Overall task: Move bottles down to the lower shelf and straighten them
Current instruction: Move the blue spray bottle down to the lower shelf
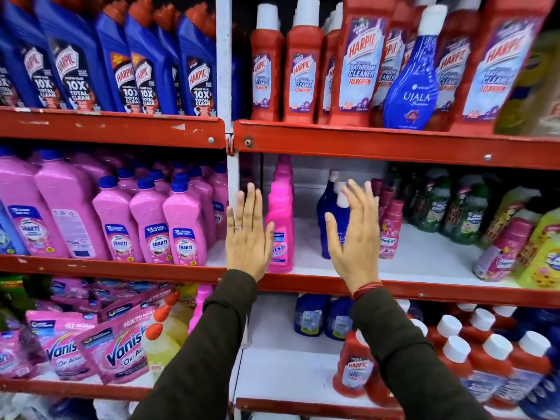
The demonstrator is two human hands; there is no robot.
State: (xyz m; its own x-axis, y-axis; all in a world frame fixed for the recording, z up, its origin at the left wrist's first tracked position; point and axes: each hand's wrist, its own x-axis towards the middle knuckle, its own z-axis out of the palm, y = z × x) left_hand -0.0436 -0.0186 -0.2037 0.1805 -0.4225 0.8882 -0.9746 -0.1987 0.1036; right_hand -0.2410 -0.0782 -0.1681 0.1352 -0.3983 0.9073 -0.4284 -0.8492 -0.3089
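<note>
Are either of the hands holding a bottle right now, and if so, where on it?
Nothing is held. The left hand is open and flat beside the pink Vanish bottle; the right hand is open in front of the blue bottle.

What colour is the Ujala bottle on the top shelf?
Deep blue with a white cap, clearest in the head view.

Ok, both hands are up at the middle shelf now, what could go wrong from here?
The right hand is open right in front of the blue bottles; a careless sweep could tip them into the small Comfort bottles beside them.

The left hand sits close to the tall pink Vanish bottle, which stands at the shelf's front edge and could fall off.

Up top, the blue Ujala bottle leans among the red Harpic bottles, so pulling it may topple neighbours.
</note>
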